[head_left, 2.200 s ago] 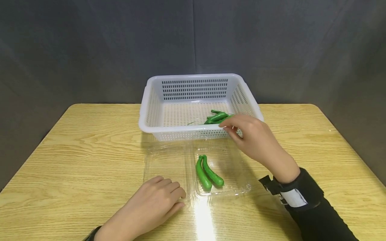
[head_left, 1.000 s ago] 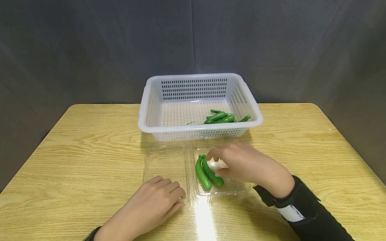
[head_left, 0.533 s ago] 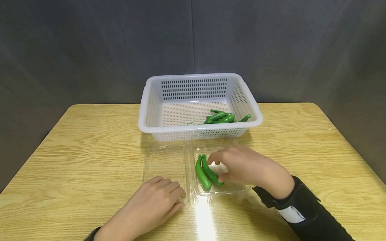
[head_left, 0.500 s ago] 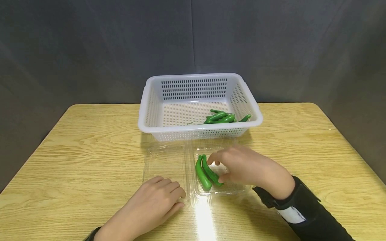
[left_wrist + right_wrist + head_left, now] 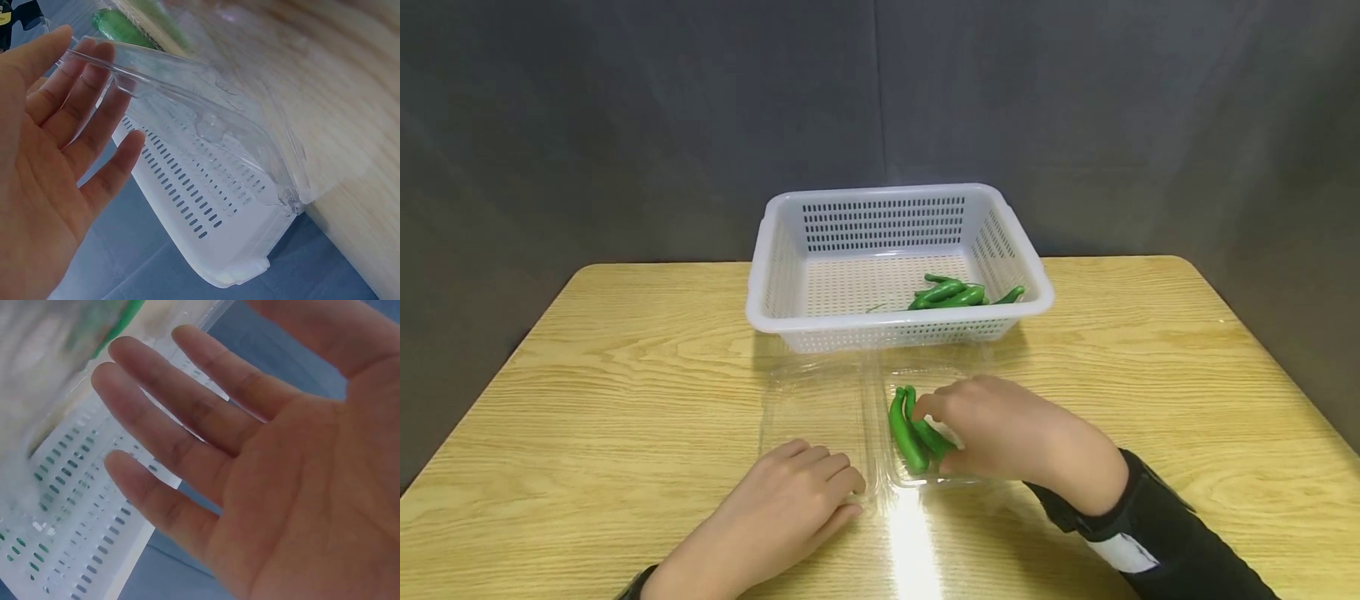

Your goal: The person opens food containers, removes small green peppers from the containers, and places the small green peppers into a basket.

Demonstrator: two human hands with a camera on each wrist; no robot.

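Observation:
Two plump green chili peppers lie side by side in the right half of an open clear plastic clamshell box (image 5: 895, 482). My right hand (image 5: 1011, 433) arches over the right-hand pepper (image 5: 931, 438), fingers by its upper part and thumb by its lower end, partly covering it. The left-hand pepper (image 5: 907, 433) lies beside it. In the right wrist view the right hand (image 5: 262, 462) has extended, slightly bent fingers. My left hand (image 5: 797, 500) rests at the near edge of the box's left half (image 5: 816, 408). The left wrist view shows its loose fingers (image 5: 94, 131) against the clear rim.
Behind the box stands a white perforated basket (image 5: 887, 319). Several more green peppers (image 5: 958, 293) sit in its near right part. Everything stands on a wooden table (image 5: 610, 400), with a dark grey fabric backdrop (image 5: 700, 125) behind.
My right hand has come down from the basket's front rim to the right-hand pepper, then shifted slightly left over it. That pepper sits closer to its neighbour. The left hand has stayed put.

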